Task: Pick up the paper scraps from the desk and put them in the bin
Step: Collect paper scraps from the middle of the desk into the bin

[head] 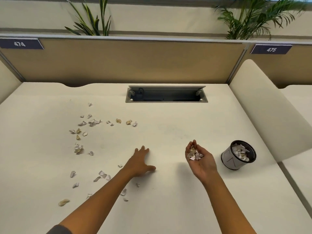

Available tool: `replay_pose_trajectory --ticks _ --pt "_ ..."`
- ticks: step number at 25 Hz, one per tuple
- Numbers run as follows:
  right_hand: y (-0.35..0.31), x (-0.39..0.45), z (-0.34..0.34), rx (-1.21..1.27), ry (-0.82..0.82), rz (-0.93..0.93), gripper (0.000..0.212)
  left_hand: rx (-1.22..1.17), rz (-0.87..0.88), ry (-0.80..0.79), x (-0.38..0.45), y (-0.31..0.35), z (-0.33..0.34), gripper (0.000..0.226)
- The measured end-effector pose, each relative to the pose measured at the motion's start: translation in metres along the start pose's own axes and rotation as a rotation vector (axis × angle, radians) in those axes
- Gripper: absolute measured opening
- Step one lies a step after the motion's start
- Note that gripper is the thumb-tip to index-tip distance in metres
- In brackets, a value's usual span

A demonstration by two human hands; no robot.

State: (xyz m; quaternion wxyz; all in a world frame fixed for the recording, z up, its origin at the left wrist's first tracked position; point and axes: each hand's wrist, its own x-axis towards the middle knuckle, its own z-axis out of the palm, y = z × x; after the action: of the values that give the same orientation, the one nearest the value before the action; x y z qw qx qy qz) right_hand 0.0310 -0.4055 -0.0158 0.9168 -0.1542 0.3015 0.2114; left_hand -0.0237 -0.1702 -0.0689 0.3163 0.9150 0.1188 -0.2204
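The left hand (141,162) lies flat and open on the desk (168,208). The right hand (200,157), cupped palm up, holds paper scraps (194,153) near the bin (236,156).

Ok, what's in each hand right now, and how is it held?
The right hand, palm up, cups a small pile of paper scraps in its curled fingers. The left hand lies flat on the desk, fingers spread, holding nothing.

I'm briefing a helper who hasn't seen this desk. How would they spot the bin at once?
Start at the cable tray sunk in the back of the white desk, then come toward the near right edge. There stands the bin, a small round cup beside the right hand: the only upright container, dark mesh inside, white outside, already holding scraps.
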Motion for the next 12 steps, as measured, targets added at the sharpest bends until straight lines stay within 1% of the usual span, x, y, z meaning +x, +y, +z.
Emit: replay_pose_trajectory --ticks 3,5,6,8,9,10,11,12 --pt "-0.061 -0.014 0.004 -0.021 -0.036 -0.228 0.023 0.184 0.016 -0.011 0.002 0.001 0.002 0.103" --pt "-0.1 -0.02 0.005 -0.077 -0.034 -0.425 0.026 0.233 0.02 -0.007 0.003 0.002 0.003 0.105" --pt "-0.116 -0.022 0.004 -0.145 -0.02 -0.53 0.027 0.244 0.018 -0.007 0.003 0.003 0.002 0.105" --pt "-0.141 -0.023 -0.002 -0.394 0.059 -0.719 0.023 0.258 0.011 -0.005 0.005 0.004 0.002 0.105" --pt "-0.149 -0.023 -0.007 -0.564 0.115 -0.798 0.024 0.263 0.009 -0.004 0.005 0.005 0.001 0.105" --pt "-0.156 -0.021 -0.013 -0.736 0.164 -0.859 0.028 0.264 0.009 -0.005 0.006 0.005 0.001 0.105" --pt "-0.161 -0.02 -0.019 -0.865 0.193 -0.893 0.033 0.264 0.01 -0.005 0.006 0.005 0.001 0.105" --pt "-0.166 -0.018 -0.023 -0.929 0.196 -0.898 0.035 0.26 0.01 -0.006 0.006 0.005 0.001 0.105"
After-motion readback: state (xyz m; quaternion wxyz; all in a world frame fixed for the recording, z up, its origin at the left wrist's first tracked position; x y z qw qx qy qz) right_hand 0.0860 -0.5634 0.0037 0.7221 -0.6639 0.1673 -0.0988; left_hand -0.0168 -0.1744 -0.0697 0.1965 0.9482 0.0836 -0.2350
